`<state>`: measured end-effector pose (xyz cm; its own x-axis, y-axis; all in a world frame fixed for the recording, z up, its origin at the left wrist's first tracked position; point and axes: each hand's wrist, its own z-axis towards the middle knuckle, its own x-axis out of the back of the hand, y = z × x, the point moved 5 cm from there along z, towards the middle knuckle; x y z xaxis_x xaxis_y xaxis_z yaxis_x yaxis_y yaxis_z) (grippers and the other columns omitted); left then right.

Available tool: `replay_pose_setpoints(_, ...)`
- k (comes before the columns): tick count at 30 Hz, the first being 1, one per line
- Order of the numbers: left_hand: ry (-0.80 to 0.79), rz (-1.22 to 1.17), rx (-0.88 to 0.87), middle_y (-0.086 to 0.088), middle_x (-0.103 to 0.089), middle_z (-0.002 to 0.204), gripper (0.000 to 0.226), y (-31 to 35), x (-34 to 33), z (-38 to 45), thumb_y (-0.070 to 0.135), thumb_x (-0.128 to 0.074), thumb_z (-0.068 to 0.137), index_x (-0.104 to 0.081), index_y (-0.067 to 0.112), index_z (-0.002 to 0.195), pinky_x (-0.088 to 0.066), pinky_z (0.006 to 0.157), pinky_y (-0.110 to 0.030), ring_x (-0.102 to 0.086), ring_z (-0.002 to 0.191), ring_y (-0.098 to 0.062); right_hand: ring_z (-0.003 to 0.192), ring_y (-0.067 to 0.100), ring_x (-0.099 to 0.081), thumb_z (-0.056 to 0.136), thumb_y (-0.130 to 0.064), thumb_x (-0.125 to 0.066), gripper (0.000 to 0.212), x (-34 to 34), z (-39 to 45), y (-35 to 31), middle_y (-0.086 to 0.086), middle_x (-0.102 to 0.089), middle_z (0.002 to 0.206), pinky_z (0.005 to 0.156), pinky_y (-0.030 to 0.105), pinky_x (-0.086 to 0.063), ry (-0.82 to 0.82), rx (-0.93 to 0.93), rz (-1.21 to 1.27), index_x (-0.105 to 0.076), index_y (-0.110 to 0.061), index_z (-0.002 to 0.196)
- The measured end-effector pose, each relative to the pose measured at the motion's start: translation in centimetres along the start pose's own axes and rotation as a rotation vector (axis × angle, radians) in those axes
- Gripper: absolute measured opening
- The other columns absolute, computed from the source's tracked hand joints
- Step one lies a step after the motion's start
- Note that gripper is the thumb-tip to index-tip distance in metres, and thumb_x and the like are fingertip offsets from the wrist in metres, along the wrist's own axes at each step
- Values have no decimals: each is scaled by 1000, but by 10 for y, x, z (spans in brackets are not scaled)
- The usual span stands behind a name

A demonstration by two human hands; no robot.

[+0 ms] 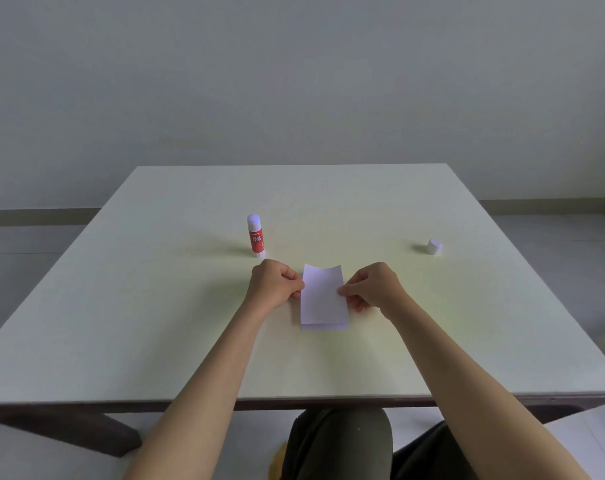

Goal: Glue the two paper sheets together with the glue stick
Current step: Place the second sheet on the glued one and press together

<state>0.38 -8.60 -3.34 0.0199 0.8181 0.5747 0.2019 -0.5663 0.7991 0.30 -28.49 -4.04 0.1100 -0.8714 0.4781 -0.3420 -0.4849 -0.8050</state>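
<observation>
At table (155, 306) centre, left hand (273, 284) and right hand (374, 287), forearms extended, each pinch a side edge of the upper paper sheet (322, 294), its far end lifted over the lower sheet (325, 326).

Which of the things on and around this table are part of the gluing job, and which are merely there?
Part of the job:
- upper paper sheet, pinched at its sides by the left hand and right hand
- lower paper sheet, showing beneath its near edge
- glue stick, upright and uncapped
- white cap, off to the right

Merely there:
- table
- wall
</observation>
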Motion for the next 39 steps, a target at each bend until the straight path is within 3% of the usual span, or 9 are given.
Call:
replay_pose_setpoints(6, -6, 62, 0, 3, -66, 54, 22, 4, 0, -2, 6, -66, 72, -64, 18, 53, -53, 72, -27, -68, 65, -20, 39, 16, -55, 71, -2, -74, 8, -1, 1, -1, 8, -63, 52, 44, 20, -49, 4, 17, -67, -68, 1, 65)
replay_pose_setpoints(10, -5, 104, -22, 4, -65, 52, 24, 7, -1, -4, 4, -64, 69, -62, 18, 50, -57, 76, -35, -72, 73, -26, 33, 10, -53, 71, -2, -74, 11, -1, 1, -2, 6, -63, 51, 39, 16, -45, 6, 30, -100, -67, 0, 62)
replay_pose_setpoints(15, 0, 133, -38, 2, -65, 51, 14, 8, -3, -5, 4, -62, 68, -66, 9, 55, -57, 75, -37, -69, 66, -24, 35, 13, -54, 71, -1, -73, 14, -2, 0, -3, 6, -62, 51, 41, 18, -47, 8, 40, -122, -65, -3, 59)
replay_pose_setpoints(20, 9, 144, -63, -11, -71, 62, 10, 7, -7, -3, 3, -61, 67, -69, 2, 60, -55, 73, -37, -71, 73, -29, 31, 8, -51, 72, -2, -69, 19, -5, -1, -5, 4, -60, 47, 44, 18, -48, 34, 78, -213, -59, -7, 57)
replay_pose_setpoints(25, 33, 207, -98, -18, -72, 70, 10, 6, -11, 1, 3, -61, 65, -69, -2, 65, -52, 62, -33, -66, 71, -33, 21, 1, -42, 72, -2, -67, 29, -8, -3, -7, 6, -57, 46, 48, 24, -46, 57, 107, -274, -50, -12, 51)
replay_pose_setpoints(28, 59, 261, -115, -14, -73, 76, 8, 6, -11, 2, 4, -64, 67, -70, 1, 71, -43, 55, -26, -61, 69, -28, 21, 2, -41, 71, -3, -67, 30, -8, -6, -8, 6, -56, 44, 47, 24, -44, 85, 121, -286, -47, -13, 52)
replay_pose_setpoints(33, 82, 294, -213, -10, -64, 100, 34, 3, -8, 1, 12, -74, 73, -58, 6, 103, -46, 71, -31, -61, 89, -28, 38, 15, -49, 72, -1, -65, 29, -10, -11, -10, 11, -58, 49, 54, 28, -47, 106, 130, -304, -46, -13, 53)
replay_pose_setpoints(36, -5, 403, -422, -8, -55, 116, 38, 12, -11, -4, 11, -72, 76, -58, 6, 110, -46, 83, -38, -57, 101, -27, 45, 22, -51, 74, -1, -66, 29, -10, -13, -11, 9, -55, 50, 58, 30, -48, 112, 124, -306, -47, -12, 55)
replay_pose_setpoints(39, -165, 516, -544, -3, -58, 125, 45, 12, -14, -9, 23, -70, 78, -58, 10, 119, -43, 94, -36, -54, 114, -24, 52, 28, -53, 75, -1, -66, 27, -11, -14, -12, 10, -54, 52, 61, 32, -50, 114, 127, -324, -48, -11, 57)
